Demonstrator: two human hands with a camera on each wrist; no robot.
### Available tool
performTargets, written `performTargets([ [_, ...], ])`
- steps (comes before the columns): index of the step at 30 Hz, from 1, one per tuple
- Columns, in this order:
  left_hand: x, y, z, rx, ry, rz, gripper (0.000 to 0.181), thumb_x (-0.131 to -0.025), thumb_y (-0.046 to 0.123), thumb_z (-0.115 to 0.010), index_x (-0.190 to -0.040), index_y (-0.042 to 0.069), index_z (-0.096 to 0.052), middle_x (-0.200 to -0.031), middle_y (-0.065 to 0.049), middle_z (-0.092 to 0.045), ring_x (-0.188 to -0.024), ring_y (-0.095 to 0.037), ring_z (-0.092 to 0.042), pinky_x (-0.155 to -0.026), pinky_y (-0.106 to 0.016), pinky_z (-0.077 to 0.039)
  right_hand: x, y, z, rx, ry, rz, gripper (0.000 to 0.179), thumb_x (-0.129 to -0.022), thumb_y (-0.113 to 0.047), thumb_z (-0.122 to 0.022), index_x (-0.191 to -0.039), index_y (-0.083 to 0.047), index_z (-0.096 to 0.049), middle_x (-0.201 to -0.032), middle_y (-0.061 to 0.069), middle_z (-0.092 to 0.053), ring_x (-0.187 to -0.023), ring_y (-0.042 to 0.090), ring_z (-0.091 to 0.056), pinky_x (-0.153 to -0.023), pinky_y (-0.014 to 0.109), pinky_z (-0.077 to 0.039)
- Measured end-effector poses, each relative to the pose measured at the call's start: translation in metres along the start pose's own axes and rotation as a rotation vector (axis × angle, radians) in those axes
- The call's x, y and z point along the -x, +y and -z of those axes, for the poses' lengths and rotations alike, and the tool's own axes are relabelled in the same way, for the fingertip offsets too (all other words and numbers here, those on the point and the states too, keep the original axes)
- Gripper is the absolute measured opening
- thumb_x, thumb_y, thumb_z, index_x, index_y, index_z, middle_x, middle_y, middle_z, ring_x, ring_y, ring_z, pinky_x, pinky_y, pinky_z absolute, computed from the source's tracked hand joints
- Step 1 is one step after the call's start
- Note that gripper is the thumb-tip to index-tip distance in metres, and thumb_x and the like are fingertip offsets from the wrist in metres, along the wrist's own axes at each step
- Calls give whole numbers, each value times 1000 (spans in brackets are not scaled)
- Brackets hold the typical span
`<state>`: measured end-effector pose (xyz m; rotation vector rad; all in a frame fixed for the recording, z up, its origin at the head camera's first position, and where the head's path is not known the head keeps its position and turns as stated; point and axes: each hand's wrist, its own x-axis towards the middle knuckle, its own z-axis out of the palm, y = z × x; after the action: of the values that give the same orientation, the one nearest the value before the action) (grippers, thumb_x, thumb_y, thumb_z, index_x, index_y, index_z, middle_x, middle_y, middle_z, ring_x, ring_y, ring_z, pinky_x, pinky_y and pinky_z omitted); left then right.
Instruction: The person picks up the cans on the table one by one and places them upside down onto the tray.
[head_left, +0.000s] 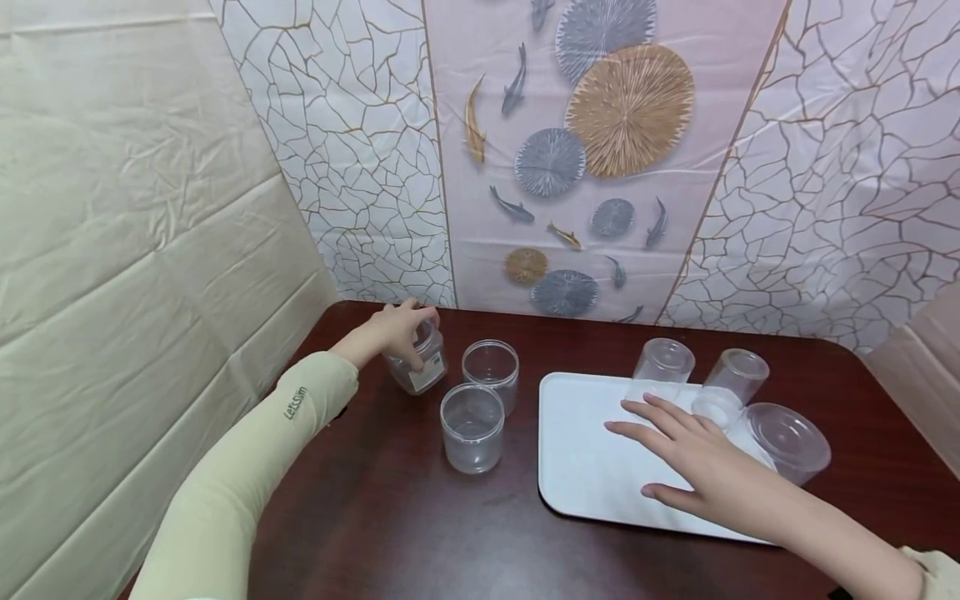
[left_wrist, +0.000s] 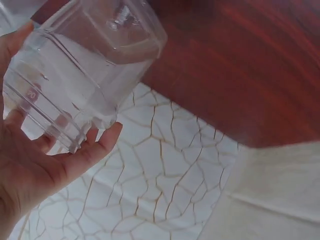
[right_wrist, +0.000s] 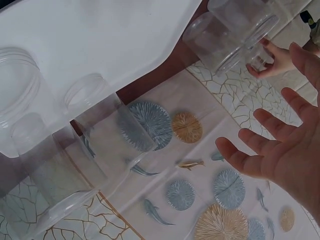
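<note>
My left hand (head_left: 396,331) grips a clear plastic jar (head_left: 426,375) with a pale label, at the back left of the table. In the left wrist view the fingers and thumb curl around this jar (left_wrist: 107,65), which has flattened sides. Close to its right stand two clear round jars, a farther one (head_left: 491,367) and a nearer one (head_left: 472,446), mouths up. My right hand (head_left: 701,462) hovers over the white tray (head_left: 581,450), fingers spread and holding nothing. Beyond and beside it are upturned clear jars: a left one (head_left: 666,362), a middle one (head_left: 738,375) and a wider one (head_left: 791,442).
The dark wooden table (head_left: 360,508) runs back to a patterned cloth wall (head_left: 375,167). A beige cloth (head_left: 150,250) hangs along the left side. The tray lies on the table's right half, and the upturned jars stand at its far and right edges.
</note>
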<state>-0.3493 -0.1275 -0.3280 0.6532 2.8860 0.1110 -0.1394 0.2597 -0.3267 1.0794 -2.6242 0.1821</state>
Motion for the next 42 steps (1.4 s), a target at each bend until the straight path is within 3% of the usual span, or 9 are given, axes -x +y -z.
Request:
performTargets([
  [5, 10, -5, 15, -61, 72, -4, 70, -61, 28, -80, -124, 25, -50, -130, -14, -40, -104, -43, -45, -75, -52, -48, -1, 0, -1, -12, -9, 6, 78, -70, -28, -80, -138, -29, -42, -140, 5, -46, -129, 31, -38, -81, 59, -44],
  [8, 18, -4, 23, -59, 147, -21, 70, -59, 27, -81, -123, 25, -50, -131, -15, -40, -104, -44, -45, -74, -54, -48, -2, 1, -1, -22, -7, 6, 77, -71, -28, -79, -138, -28, -42, -140, 5, -45, -129, 31, -39, -82, 59, -44],
  [18, 44, 5, 57, 114, 408, -101, 74, -56, 27, -86, -121, 23, -51, -133, -14, -39, -109, -46, -45, -81, -58, -47, -7, 5, 2, -103, -11, -13, 73, -74, -26, -78, -138, -27, -42, -140, 6, -44, -126, 30, -41, -86, 59, -42],
  [25, 57, 9, 74, 169, 563, -138, 75, -58, 28, -87, -122, 22, -50, -134, -15, -38, -113, -46, -43, -87, -62, -41, -12, 3, 6, -143, -28, -19, 76, -74, -25, -79, -139, -28, -41, -141, 5, -43, -127, 26, -41, -90, 56, -42],
  [32, 53, 20, 71, 269, 769, -298, 75, -58, 26, -88, -121, 16, -49, -132, -15, -37, -120, -37, -41, -93, -54, -40, -19, 3, 14, -142, 29, -14, 76, -73, -23, -80, -139, -24, -41, -139, 4, -44, -123, 25, -47, -86, 47, -48],
  [36, 52, 31, 64, 437, 787, -364, 75, -58, 21, -89, -121, 15, -49, -133, -12, -35, -122, -28, -40, -84, -47, -48, -25, 4, 21, -245, 70, -65, 78, -74, -21, -80, -141, -23, -39, -141, 2, -41, -128, 15, -41, -94, 28, -44],
  [40, 54, 46, 60, 690, 765, -418, 78, -58, 13, -89, -123, 13, -46, -135, -7, -34, -119, -20, -40, -79, -44, -51, -33, 8, 27, -457, 151, -101, 86, -72, -10, -80, -144, -16, -33, -143, -3, -38, -127, -4, -35, -92, 9, -38],
  [42, 55, 55, 58, 827, 722, -448, 80, -58, 7, -87, -124, 13, -43, -135, -4, -34, -114, -18, -45, -78, -44, -53, -36, 12, 32, -578, 181, -116, 90, -72, -1, -78, -146, -13, -28, -143, -7, -35, -124, -8, -35, -88, 10, -42],
])
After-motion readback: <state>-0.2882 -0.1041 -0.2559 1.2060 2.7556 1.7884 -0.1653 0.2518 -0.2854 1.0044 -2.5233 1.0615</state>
